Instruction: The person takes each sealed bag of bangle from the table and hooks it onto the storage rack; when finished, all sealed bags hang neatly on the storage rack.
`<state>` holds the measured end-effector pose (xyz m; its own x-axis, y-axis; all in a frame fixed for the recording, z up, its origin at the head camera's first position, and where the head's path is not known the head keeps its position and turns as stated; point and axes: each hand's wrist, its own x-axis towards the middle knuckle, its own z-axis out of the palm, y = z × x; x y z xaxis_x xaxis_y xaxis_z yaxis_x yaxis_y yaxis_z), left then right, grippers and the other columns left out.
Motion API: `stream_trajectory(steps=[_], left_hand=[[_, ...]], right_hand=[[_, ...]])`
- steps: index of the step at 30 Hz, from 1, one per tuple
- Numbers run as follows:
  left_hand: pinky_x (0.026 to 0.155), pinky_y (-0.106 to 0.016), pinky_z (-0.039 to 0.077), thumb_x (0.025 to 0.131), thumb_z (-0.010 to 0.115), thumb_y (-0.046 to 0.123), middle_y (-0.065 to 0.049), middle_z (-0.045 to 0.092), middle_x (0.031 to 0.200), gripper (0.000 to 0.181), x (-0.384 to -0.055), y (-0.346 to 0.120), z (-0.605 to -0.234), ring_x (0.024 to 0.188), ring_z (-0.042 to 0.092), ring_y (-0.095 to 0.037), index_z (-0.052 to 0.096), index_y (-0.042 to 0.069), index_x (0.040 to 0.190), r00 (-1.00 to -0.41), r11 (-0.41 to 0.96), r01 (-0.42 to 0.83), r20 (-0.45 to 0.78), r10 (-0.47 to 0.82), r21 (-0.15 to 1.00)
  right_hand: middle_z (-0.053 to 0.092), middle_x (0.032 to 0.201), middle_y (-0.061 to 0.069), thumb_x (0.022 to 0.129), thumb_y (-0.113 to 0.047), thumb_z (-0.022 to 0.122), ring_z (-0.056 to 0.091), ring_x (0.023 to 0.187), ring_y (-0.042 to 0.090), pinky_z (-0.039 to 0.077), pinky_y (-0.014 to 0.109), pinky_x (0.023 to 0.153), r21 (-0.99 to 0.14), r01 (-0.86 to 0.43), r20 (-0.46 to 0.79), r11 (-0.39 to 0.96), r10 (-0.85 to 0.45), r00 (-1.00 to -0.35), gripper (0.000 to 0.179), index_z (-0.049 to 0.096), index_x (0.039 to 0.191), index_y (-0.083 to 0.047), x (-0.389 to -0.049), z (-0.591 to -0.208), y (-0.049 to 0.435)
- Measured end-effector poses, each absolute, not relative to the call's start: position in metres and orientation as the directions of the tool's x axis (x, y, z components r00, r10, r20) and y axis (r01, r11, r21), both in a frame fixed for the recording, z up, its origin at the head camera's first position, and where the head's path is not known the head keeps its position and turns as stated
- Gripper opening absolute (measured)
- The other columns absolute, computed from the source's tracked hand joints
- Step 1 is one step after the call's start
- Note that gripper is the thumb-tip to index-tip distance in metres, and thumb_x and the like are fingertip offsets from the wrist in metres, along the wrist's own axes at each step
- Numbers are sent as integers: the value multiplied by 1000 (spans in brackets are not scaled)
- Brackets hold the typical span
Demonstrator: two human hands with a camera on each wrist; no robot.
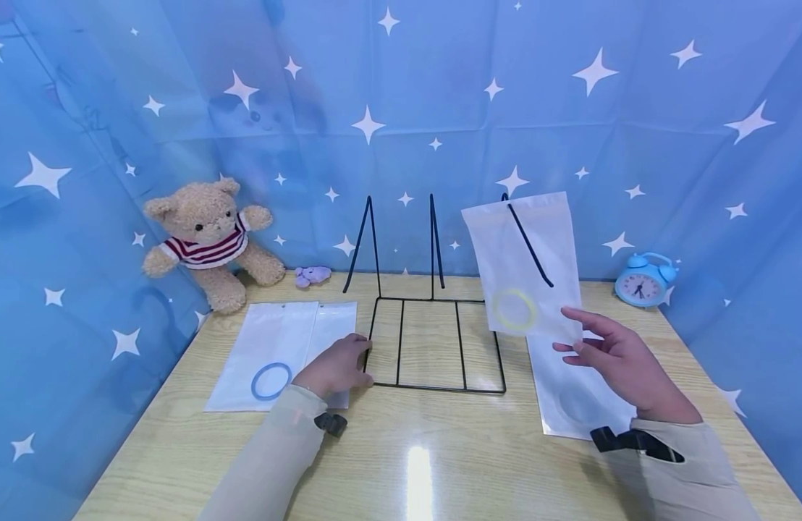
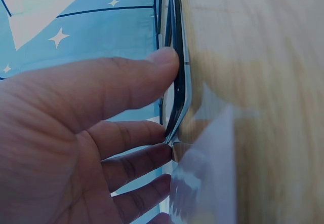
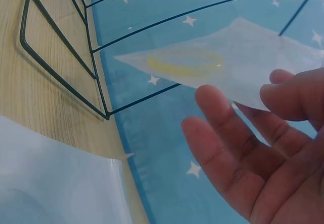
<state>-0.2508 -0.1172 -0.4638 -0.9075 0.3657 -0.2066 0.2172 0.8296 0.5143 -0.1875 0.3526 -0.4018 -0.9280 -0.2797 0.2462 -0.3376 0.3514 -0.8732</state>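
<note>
A black wire rack stands mid-table, with three hooked arms rising from its back. My left hand holds the rack's front left corner, the thumb against the wire and fingertips beside it. A white clear-fronted bag with a yellow ring inside hangs tilted on the rack's right hook. My right hand is at that bag's lower right corner, fingers loosely spread; in the right wrist view the thumb overlaps the bag's edge.
Left of the rack lie two overlapping white bags, one with a blue ring. Another white bag lies under the right hand. Along the back are a teddy bear, a small purple toy and a blue alarm clock.
</note>
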Motion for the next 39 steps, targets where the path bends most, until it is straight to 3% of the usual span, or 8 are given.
stream_trajectory(steps=[8, 16, 24, 33, 39], left_hand=[[121, -52, 41, 93, 82, 24, -16, 43, 163, 74, -251, -117, -463, 151, 42, -37, 50, 3, 156, -908, 830, 223, -202, 368, 511], [121, -52, 40, 94, 82, 23, -16, 43, 163, 73, -249, -117, -460, 151, 41, -37, 50, 3, 156, -909, 833, 222, -201, 364, 507], [121, -53, 40, 93, 82, 22, -16, 43, 163, 73, -249, -117, -461, 151, 41, -37, 50, 3, 156, -911, 831, 215, -202, 360, 514], [121, -52, 40, 93, 82, 23, -17, 43, 163, 73, -250, -116, -462, 152, 40, -37, 50, 4, 156, -909, 833, 222, -201, 365, 507], [121, -53, 40, 93, 82, 23, -16, 43, 163, 73, -250, -116, -463, 151, 41, -37, 50, 4, 156, -911, 836, 214, -206, 358, 505]], right_hand=[[39, 156, -8, 106, 3, 58, 70, 115, 0, 59, 19, 89, -869, -328, 225, 371, -294, -929, 64, 37, 164, -9, -189, -404, 352], [27, 168, 22, 107, -5, 60, 64, 119, -8, 55, 13, 91, -842, -298, 181, 449, -284, -941, 68, 31, 168, -16, -189, -402, 351], [27, 172, 21, 109, -9, 57, 56, 121, -13, 52, 11, 91, -789, -272, 148, 550, -259, -954, 67, 28, 168, -18, -190, -401, 350], [37, 166, 23, 109, -12, 58, 54, 125, -5, 52, 11, 91, -793, -229, 116, 565, -229, -967, 66, 30, 168, -16, -189, -403, 353], [39, 166, 21, 108, -20, 61, 55, 138, 38, 50, 10, 90, -772, -199, 100, 603, -194, -976, 67, 30, 168, -16, -190, -401, 354]])
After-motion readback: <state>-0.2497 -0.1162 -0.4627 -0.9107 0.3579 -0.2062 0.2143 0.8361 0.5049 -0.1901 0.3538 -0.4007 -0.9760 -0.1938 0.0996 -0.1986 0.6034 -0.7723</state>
